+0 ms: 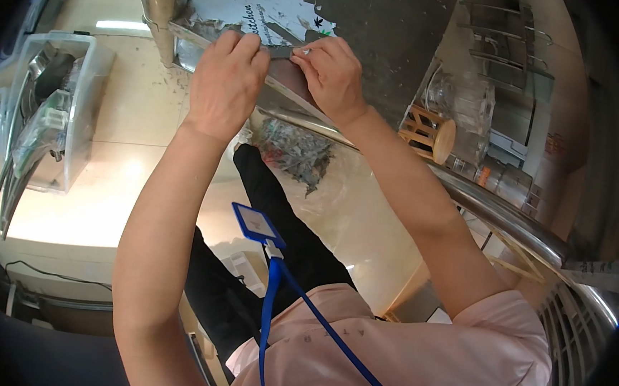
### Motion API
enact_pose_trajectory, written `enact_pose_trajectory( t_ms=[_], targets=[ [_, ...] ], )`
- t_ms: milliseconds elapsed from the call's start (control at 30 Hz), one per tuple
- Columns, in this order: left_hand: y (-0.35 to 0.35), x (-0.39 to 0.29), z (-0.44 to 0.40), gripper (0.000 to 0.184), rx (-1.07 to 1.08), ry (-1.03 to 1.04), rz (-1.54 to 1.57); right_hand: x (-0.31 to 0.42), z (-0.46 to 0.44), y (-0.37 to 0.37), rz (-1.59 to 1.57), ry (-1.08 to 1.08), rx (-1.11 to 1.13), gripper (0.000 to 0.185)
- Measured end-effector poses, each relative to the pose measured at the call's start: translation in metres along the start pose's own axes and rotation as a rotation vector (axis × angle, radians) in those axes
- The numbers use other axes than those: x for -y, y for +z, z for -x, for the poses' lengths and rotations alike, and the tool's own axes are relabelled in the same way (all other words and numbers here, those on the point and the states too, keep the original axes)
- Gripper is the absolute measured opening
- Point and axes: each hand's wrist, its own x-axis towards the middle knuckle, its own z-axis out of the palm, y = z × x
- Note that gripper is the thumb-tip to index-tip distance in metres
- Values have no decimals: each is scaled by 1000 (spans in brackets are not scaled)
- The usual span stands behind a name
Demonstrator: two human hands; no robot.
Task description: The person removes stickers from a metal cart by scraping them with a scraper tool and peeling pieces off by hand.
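Observation:
A white printed sticker film (247, 9) with black lettering and green and black leaf shapes lies torn and ragged on a dark shelf panel (399, 34). My left hand (227, 83) is closed at the panel's front edge, its fingertips turned away and partly hidden. Just to its right, my right hand (334, 78) pinches with thumb and forefinger. A narrow grey strip of torn film (281, 51) spans the gap between both hands. Small curled scraps are scattered over the panel around the print.
Grey scraps (298, 153) are heaped on the floor below the shelf. At left stands a clear plastic bin (81, 116) holding pans and utensils. A steel rail (495, 209) runs along the right, near a wooden stand (428, 133) and clear containers (467, 100). A blue-framed badge (258, 224) hangs below my arms.

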Motion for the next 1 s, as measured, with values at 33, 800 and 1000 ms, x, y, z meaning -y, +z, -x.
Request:
enact_pose_trajectory(
  t_ms=[33, 800, 1000],
  targets=[
    [0, 0, 0, 8, -1, 0, 2, 0, -1, -1, -4, 3, 17, 7],
    [-2, 4, -3, 23, 12, -30, 93, 0, -8, -3, -2, -54, 55, 8],
    [-3, 2, -3, 22, -4, -51, 109, -4, -7, -2, -27, -62, 54, 9]
  ],
)
